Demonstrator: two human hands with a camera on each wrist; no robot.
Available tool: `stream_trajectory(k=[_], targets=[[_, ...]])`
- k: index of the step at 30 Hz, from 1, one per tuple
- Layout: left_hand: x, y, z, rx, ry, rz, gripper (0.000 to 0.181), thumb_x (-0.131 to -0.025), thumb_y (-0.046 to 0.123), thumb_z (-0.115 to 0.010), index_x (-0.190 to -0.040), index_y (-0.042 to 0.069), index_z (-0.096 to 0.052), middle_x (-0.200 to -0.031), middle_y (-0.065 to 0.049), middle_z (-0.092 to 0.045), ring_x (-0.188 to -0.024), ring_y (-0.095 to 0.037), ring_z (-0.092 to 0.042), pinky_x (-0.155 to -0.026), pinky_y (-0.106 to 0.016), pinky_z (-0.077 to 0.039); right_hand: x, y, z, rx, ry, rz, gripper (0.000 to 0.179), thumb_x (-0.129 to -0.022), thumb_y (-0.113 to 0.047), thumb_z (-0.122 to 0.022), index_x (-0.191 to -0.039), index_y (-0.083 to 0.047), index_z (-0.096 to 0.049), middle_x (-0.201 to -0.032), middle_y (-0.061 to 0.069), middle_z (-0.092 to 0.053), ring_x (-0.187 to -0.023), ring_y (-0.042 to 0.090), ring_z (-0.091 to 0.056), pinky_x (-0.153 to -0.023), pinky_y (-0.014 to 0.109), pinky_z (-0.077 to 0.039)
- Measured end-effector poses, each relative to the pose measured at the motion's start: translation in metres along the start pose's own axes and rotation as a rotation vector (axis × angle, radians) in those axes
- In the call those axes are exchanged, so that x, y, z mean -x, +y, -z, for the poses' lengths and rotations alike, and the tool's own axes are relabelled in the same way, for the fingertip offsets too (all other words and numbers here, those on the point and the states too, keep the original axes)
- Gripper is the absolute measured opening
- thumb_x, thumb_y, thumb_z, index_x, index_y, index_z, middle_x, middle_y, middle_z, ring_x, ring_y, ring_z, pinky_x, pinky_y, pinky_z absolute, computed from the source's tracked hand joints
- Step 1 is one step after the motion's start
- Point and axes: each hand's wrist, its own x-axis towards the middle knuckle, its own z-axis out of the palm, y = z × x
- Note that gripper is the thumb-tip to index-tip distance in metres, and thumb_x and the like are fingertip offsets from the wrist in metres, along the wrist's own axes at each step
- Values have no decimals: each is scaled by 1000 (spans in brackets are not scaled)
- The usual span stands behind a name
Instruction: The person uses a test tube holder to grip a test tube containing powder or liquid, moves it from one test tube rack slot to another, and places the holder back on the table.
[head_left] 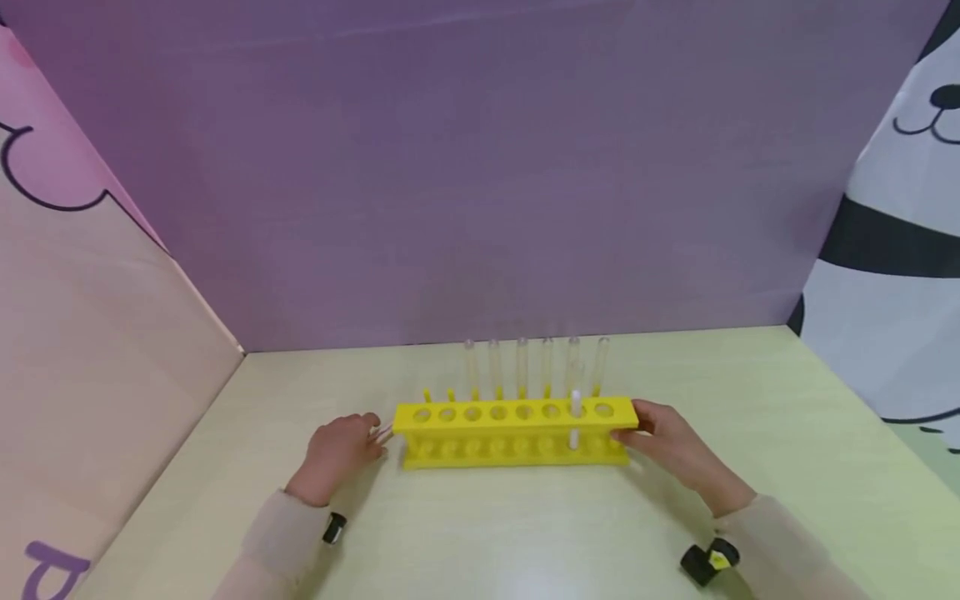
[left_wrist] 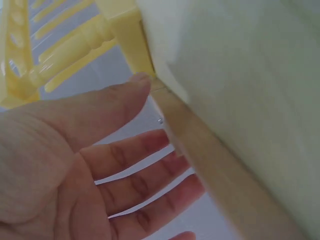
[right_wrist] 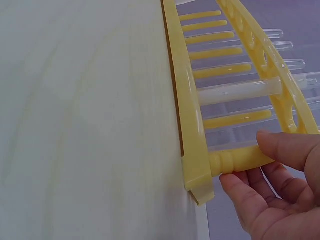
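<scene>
A yellow test tube rack (head_left: 516, 412) stands across the middle of the table, with a front row of holes and a back row of pegs. Several clear test tubes (head_left: 522, 367) sit over the pegs; the two leftmost pegs are bare. One test tube with white contents (right_wrist: 240, 91) stands in a front hole toward the right. My right hand (head_left: 675, 446) grips the rack's right end, thumb and fingers around its end post (right_wrist: 240, 159). Beside the left end is my left hand (head_left: 341, 450), its fingers fairly straight and the thumb tip (left_wrist: 140, 82) right at the rack's base.
The pale wood-grain table (head_left: 510, 533) runs up to a purple backdrop (head_left: 480, 183). Printed panels flank it, a pink and cream one (head_left: 90, 292) at left and a black and white one (head_left: 892, 333) at right. Dark wrist devices (head_left: 708, 562) sit at both sleeves.
</scene>
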Motion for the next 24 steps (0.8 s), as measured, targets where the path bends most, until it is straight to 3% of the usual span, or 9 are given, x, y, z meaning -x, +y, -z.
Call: stream_trajectory(k=[8, 17, 24], targets=[[2, -1, -4, -3, -15, -1, 24, -79, 22, -75, -84, 6, -58, -70, -3, -47, -61, -17, -47, -53, -33, -40, 0, 0, 0, 6, -9, 24, 36, -88, -3, -63, -121, 8, -55, -120, 21, -59, -107, 30, -57, -87, 32, -49], [0, -2, -9, -33, -113, 83, 26, -83, 23, -71, -87, 4, -54, -73, -6, -44, -62, -20, -44, -55, -34, -39, -1, 1, 1, 15, -19, 10, 37, -89, -5, -63, -123, 7, -54, -121, 20, -59, -105, 27, -56, -86, 31, -49], [1, -1, -9, -66, -111, 96, 22, -88, 20, -66, -89, 1, -56, -72, -8, -44, -61, -22, -44, -54, -34, -40, -2, 2, 2, 20, -28, -23, 38, -90, -7, -62, -124, 5, -54, -123, 19, -58, -106, 27, -55, -87, 34, -48]])
